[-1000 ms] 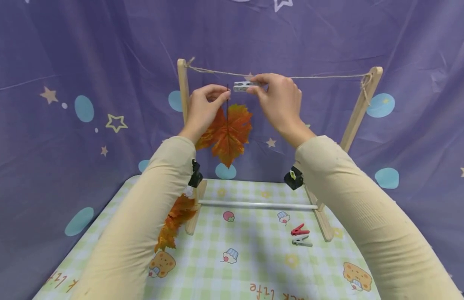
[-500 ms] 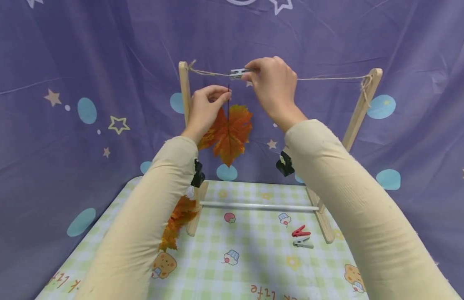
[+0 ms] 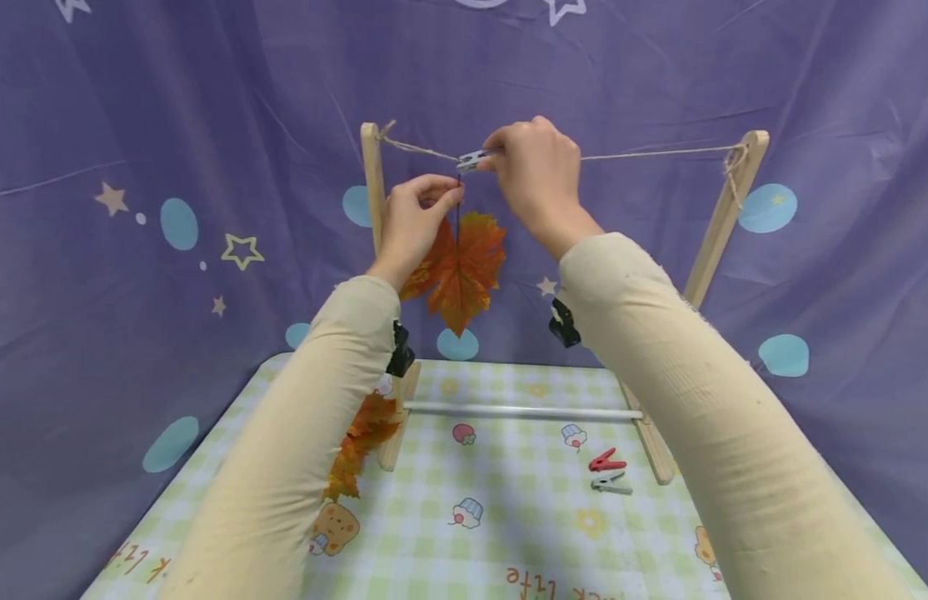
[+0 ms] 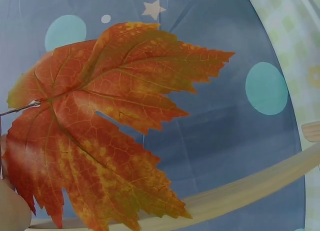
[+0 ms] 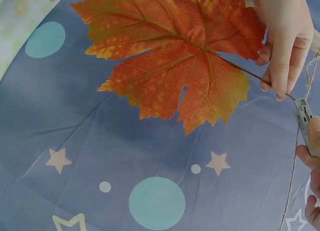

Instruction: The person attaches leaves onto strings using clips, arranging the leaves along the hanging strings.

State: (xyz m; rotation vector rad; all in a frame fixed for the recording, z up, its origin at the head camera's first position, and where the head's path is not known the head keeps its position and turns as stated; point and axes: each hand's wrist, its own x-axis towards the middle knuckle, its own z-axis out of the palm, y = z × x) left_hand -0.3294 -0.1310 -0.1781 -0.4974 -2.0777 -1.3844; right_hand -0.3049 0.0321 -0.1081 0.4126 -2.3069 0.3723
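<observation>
Purple star-printed fabric (image 3: 284, 150) hangs behind a desk (image 3: 539, 533) covered with a green checked cloth. On the desk stands a wooden frame, its left post (image 3: 371, 167) and right post (image 3: 722, 221) joined low by a white bar (image 3: 524, 411) and high by a string (image 3: 651, 154). More leaf material (image 3: 365, 433) lies at left, partly hidden by the left sleeve (image 3: 299, 442). At right, near the frame's foot, lie a red clip (image 3: 606, 461) and, just nearer, a grey clip (image 3: 611, 483). The right sleeve (image 3: 674, 375) obstructs part of the right post.

Left hand (image 3: 413, 221): fingers closed together, pinching the stem of an orange leaf (image 3: 464, 275), which hangs below the string. Right hand (image 3: 541, 175): fingers pinch a clothespin (image 3: 471, 160), its nose at string and stem tip; whether it bites both cannot be told.

Compared with one second ago, the clothespin has moved up from below the string onto it, and the string now dips there. Left hand and leaf are practically unmoved.
</observation>
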